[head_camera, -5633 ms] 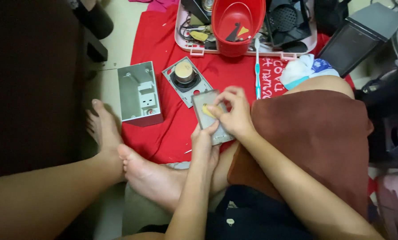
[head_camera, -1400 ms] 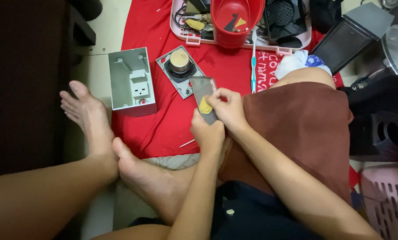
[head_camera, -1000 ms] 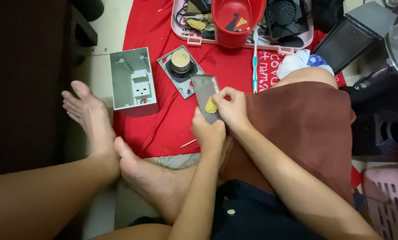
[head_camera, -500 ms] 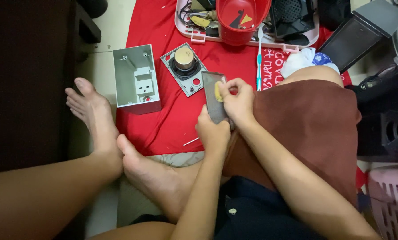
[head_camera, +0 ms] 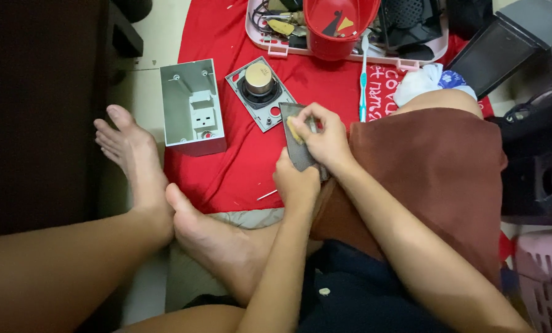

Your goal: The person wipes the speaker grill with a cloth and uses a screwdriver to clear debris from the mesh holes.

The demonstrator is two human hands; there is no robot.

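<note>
Both hands (head_camera: 313, 157) shifted right; flat grey plate (head_camera: 297, 151) still gripped.

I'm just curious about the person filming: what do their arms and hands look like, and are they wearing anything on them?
Both arms are bare from the lower edge of the picture to the fingers: no sleeves, gloves, watch or bracelet show. The left hand and right hand have no rings that I can see, and the nails look short and plain. Lower down, dark clothing with a small pale button covers the body.
</note>
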